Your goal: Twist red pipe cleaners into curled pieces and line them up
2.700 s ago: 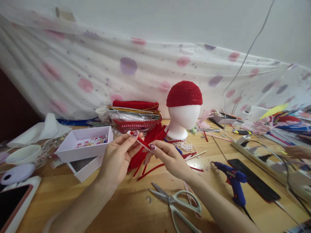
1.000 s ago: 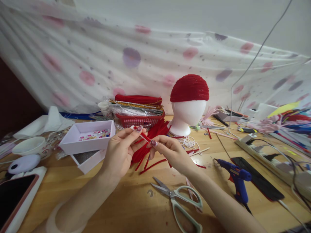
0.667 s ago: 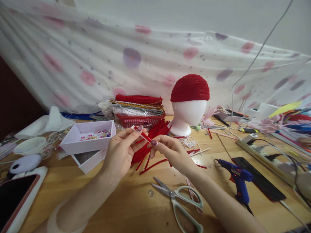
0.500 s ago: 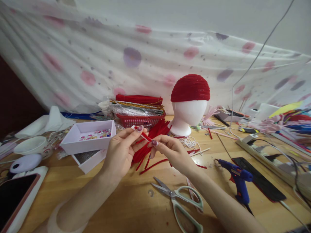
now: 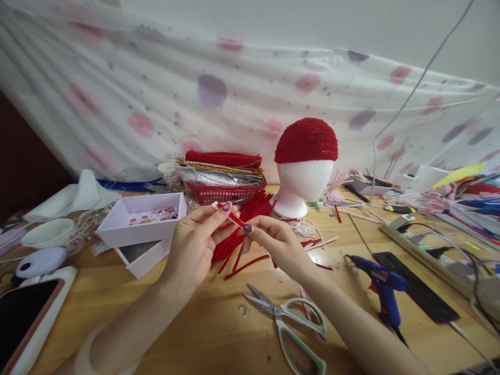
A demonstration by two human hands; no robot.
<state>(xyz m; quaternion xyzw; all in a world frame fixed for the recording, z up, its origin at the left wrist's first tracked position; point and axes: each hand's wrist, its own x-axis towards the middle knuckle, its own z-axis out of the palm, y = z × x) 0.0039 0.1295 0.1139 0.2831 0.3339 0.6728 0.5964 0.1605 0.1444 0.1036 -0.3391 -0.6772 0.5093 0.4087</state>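
A thin red stick (image 5: 231, 219) is pinched at both ends by the left hand (image 5: 195, 245) and right hand (image 5: 275, 245); it looks light and bendy.

The little stick (image 5: 235, 221) is thin and straight. It is red, with a white tip at its 10 o'clock end. It is up in the air above the table, tilted from 10 o'clock down to 4 o'clock. The left hand (image 5: 195, 250) pinches it near the white tip. The right hand (image 5: 277, 247) pinches its low end.
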